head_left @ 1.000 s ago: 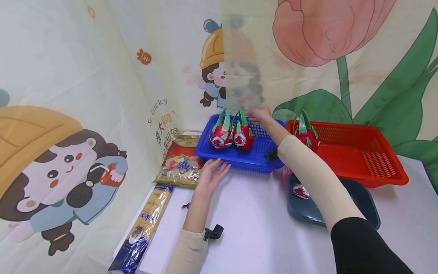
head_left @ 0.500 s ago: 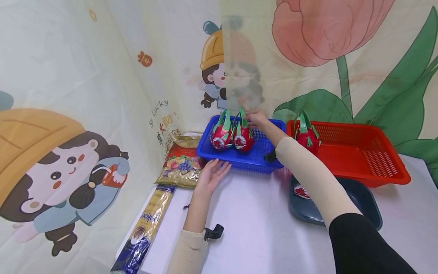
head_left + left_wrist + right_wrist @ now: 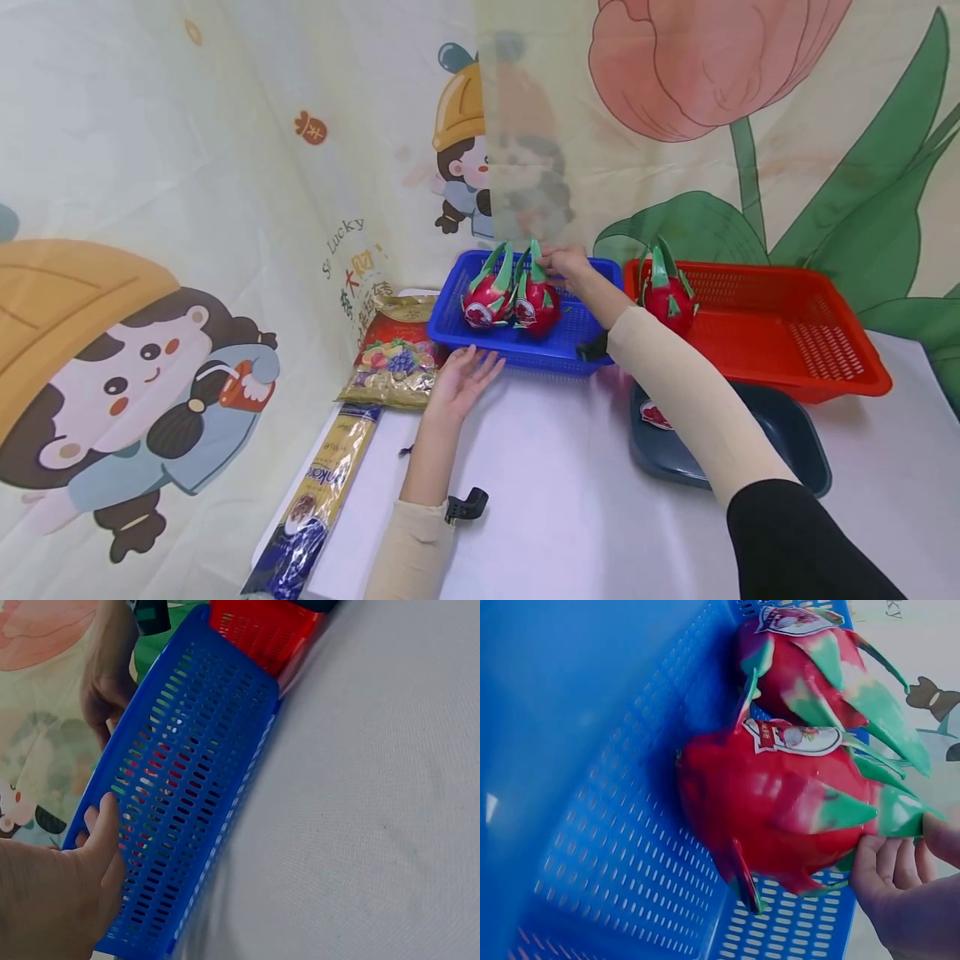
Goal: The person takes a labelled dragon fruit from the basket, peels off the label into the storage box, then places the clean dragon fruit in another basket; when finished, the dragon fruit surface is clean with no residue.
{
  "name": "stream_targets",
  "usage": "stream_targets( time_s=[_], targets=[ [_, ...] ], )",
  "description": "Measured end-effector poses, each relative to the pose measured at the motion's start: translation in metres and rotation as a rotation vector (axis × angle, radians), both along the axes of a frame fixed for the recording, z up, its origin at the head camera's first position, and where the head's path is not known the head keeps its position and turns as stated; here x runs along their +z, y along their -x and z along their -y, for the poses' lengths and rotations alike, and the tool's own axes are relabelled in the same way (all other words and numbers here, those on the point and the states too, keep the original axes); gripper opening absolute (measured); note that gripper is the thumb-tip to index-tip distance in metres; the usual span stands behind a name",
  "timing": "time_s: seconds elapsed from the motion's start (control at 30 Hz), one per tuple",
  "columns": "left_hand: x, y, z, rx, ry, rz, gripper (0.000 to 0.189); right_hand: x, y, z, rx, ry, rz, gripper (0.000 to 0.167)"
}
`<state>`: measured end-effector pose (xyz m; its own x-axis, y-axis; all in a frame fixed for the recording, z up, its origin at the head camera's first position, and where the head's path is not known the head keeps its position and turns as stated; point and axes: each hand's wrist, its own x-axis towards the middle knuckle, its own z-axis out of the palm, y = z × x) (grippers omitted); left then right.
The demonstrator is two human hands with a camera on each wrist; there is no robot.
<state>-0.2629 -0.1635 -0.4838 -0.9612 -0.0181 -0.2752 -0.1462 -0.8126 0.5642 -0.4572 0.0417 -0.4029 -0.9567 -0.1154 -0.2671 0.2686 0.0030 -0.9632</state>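
Observation:
Two red dragon fruits with green leafy tops stand side by side in a blue basket (image 3: 442,321). My right hand (image 3: 567,265) pinches the leafy tip of the right dragon fruit (image 3: 538,307) between thumb and fingers, as the right wrist view shows. The left dragon fruit (image 3: 487,298) leans against it; both carry printed labels. At the basket's front left rim, my left hand (image 3: 461,383) rests palm up with its fingers spread. In the left wrist view those fingers (image 3: 109,825) lie along the perforated wall.
A red basket (image 3: 855,333) holds another dragon fruit (image 3: 670,304) on the right. Before it sits a dark tray (image 3: 795,433) with a labelled item, partly behind my right sleeve. A gold-and-red bag (image 3: 397,354) and a long blue-gold packet (image 3: 315,500) lie left.
My right hand has come onto the leaves of the right dragon fruit, which has turned and shifted slightly right. The left dragon fruit leans further right. My left hand stays at the rim.

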Motion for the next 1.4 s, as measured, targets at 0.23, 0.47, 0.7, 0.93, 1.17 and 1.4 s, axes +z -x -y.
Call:
stream_targets(
  time_s=[0.23,0.47,0.7,0.93,1.17,1.4],
  targets=[
    [0.000,-0.001,0.001,-0.006,-0.003,-0.003,0.012,0.010,-0.008,-0.012,-0.053,0.002,-0.035,0.046],
    [-0.002,0.000,-0.001,-0.001,-0.017,0.009,0.013,0.021,-0.011,-0.031,-0.136,0.032,-0.061,0.046],
    [-0.002,0.000,-0.001,0.000,-0.040,0.020,0.014,0.037,-0.020,-0.049,-0.140,0.033,-0.074,0.047],
    [-0.001,0.001,0.000,-0.005,-0.038,0.013,0.013,0.059,-0.034,-0.063,-0.135,0.042,-0.091,0.046],
    [0.000,0.001,-0.001,-0.003,-0.027,0.017,0.012,0.077,-0.051,-0.079,-0.131,0.094,-0.060,0.047],
    [0.000,0.002,-0.002,-0.007,-0.034,0.003,0.012,0.090,-0.075,-0.092,-0.081,0.203,-0.050,0.040]
  ],
)
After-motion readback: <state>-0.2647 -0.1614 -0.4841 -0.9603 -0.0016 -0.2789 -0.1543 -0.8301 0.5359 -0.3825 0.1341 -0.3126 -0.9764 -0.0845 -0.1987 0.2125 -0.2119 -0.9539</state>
